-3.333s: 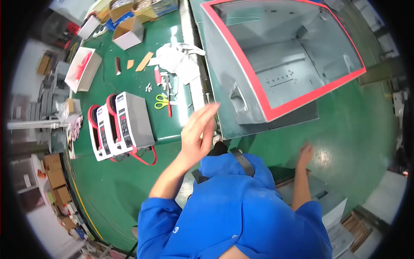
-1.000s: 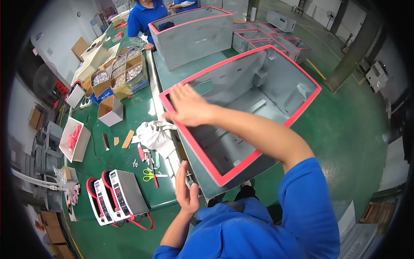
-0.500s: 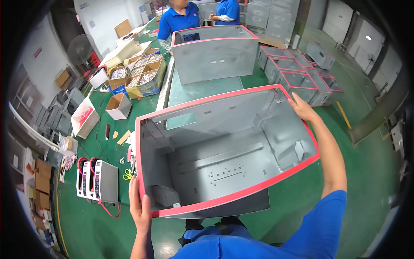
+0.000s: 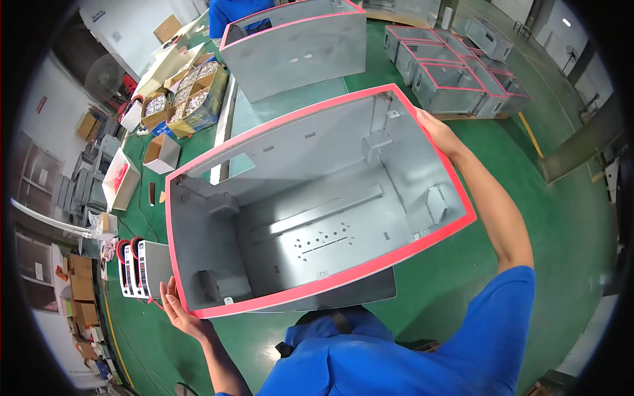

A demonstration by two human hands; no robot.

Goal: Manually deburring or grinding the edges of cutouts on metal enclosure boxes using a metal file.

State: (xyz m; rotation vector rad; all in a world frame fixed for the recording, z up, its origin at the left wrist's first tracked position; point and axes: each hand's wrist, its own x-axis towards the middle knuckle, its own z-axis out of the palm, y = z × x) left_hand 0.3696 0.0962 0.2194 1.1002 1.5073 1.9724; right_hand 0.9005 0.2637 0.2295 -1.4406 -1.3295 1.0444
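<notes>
While green floor lies around, left hand point(image 4: 179, 311) and right hand point(image 4: 441, 135) grip the red-rimmed metal box point(image 4: 310, 218).

1. The left hand point(image 4: 179, 310) shows only its palm edge and fingertips; the rest sits behind the corner of the grey metal enclosure point(image 4: 317, 218) with its red rim.
2. The right hand point(image 4: 441, 135) is partly behind the enclosure's far side wall, fingers out of sight.
3. The small white units with red cables point(image 4: 135, 267) are half covered by that enclosure.
4. The person in blue point(image 4: 238, 10) beyond the second enclosure point(image 4: 297, 49) is cut off by the top edge.
5. The contents of the cardboard boxes point(image 4: 191, 96) are too small to tell.
</notes>
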